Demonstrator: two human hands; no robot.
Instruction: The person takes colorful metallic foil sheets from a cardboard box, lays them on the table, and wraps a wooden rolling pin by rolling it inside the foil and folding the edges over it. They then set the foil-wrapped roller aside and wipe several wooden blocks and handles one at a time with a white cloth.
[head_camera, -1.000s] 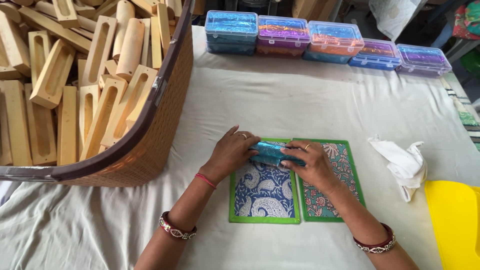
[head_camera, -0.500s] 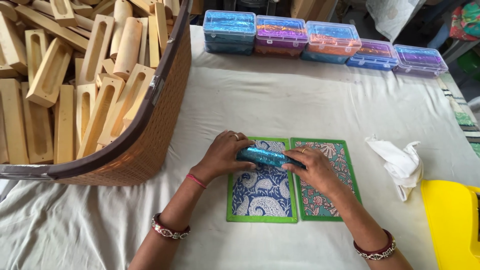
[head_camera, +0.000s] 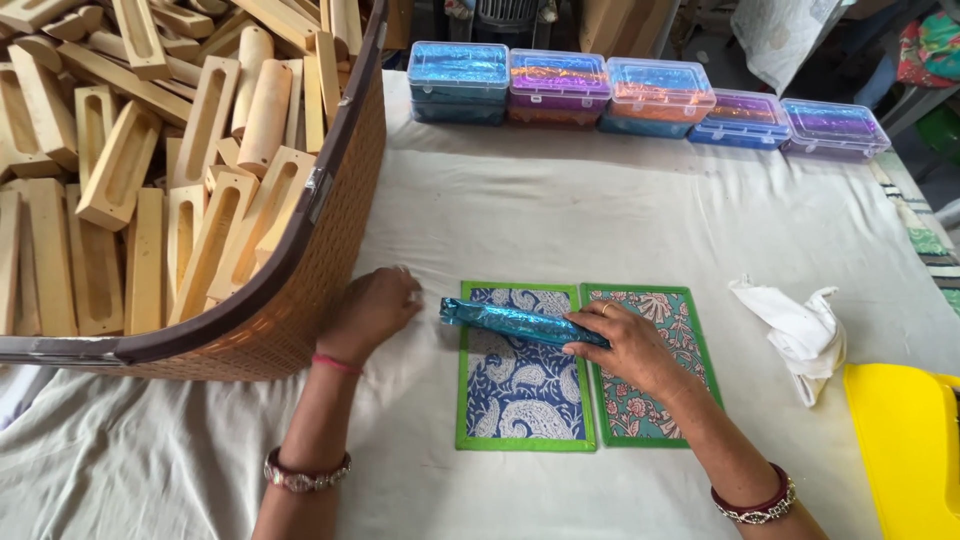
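Left hand (head_camera: 375, 308) is resting palm down, fingers curled loosely, forearm angling up from bottom centre, bangle at the wrist. Right hand (head_camera: 628, 345) is lying palm down, fingers extended leftward and pressing flat, forearm entering from bottom right, also bangled.

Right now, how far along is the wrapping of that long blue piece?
Looks done: the long piece is covered in shiny blue foil and lies across the blue patterned card. In hand: the right hand presses its right end; the left hand rests on the cloth beside its left end. Left: the basket holds many bare wooden pieces.
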